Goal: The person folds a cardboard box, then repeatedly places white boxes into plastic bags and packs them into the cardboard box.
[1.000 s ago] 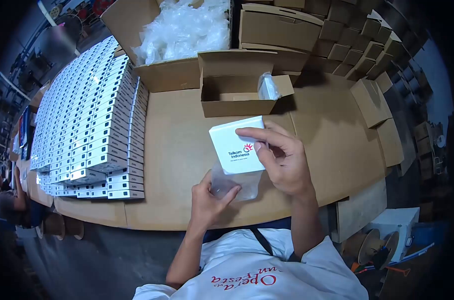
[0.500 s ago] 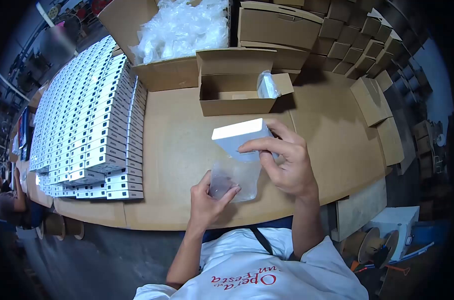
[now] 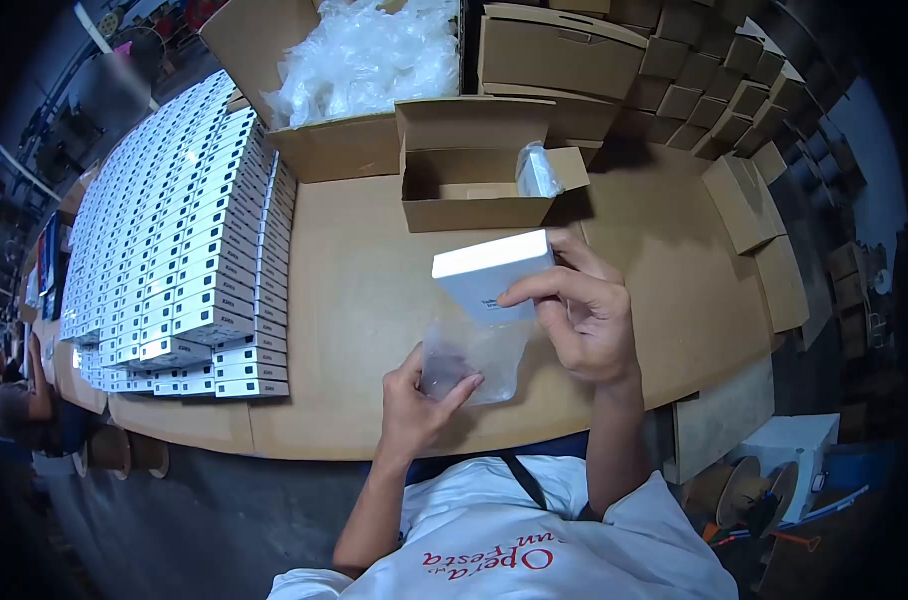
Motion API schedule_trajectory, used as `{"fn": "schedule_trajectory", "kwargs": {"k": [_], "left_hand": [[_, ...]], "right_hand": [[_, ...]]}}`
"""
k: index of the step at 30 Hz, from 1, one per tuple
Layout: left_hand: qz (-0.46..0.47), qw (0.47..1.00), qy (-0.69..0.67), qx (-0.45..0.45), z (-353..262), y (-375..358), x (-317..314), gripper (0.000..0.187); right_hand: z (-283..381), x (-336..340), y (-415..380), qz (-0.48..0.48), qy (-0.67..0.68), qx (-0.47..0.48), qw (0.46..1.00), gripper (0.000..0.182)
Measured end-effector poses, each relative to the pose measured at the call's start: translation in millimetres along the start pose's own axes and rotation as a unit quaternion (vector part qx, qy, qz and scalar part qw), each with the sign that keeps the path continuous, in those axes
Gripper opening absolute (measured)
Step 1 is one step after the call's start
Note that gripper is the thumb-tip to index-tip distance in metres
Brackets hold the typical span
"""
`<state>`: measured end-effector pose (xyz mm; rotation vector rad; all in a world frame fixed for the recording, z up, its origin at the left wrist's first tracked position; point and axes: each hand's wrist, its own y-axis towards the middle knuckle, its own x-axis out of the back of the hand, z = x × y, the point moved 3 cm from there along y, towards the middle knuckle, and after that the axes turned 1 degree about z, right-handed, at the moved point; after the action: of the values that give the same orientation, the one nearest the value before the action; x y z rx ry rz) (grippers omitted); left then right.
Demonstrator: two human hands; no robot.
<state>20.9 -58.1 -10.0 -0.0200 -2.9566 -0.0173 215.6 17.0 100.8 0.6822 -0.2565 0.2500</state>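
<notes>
A small white box (image 3: 496, 274), with a few lines of dark print, is pinched between the thumb and fingers of my right hand (image 3: 586, 305). Its lower end is right at the mouth of a clear plastic bag (image 3: 489, 372). My left hand (image 3: 421, 402) grips that bag by its left side, thumb in front and fingers partly hidden behind the film. Beyond both hands stands an open cardboard carton (image 3: 474, 214), flaps up, with one plastic-wrapped box (image 3: 537, 172) upright at its right end.
Tall stacks of white boxes (image 3: 174, 250) fill the table's left side. At the back, a large carton (image 3: 339, 148) is heaped with clear plastic bags (image 3: 369, 60). Folded cardboard boxes (image 3: 559, 60) stand at back right. Another person (image 3: 24, 400) is at the far left.
The white box has shifted slightly right and turned so its printed face shows more. My right hand moved with it. My left hand and the bag stay nearly where they were.
</notes>
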Motion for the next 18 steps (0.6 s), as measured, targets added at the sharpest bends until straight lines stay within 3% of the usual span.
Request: {"fn": "schedule_trajectory", "kwargs": {"k": [5, 8, 14, 18], "left_hand": [[0.000, 1.000, 0.001, -0.002, 1.6, 1.0, 0.1, 0.037], [-0.004, 1.000, -0.001, -0.009, -1.1, 2.8, -1.2, 0.038], [0.011, 1.000, -0.010, 0.017, 8.8, 1.7, -4.9, 0.039], [0.006, 1.000, -0.009, 0.026, 7.5, 2.2, -4.8, 0.041]], "right_hand": [[-5.9, 3.5, -2.3, 0.024, 0.017, 0.005, 1.000, 0.032], [-7.0, 3.9, -5.1, 0.057, 0.100, -0.037, 0.993, 0.032], [1.8, -14.0, -1.0, 0.088, 0.007, -0.093, 0.992, 0.027], [-6.5, -25.2, 2.7, 0.092, 0.079, -0.113, 0.986, 0.024]]}}
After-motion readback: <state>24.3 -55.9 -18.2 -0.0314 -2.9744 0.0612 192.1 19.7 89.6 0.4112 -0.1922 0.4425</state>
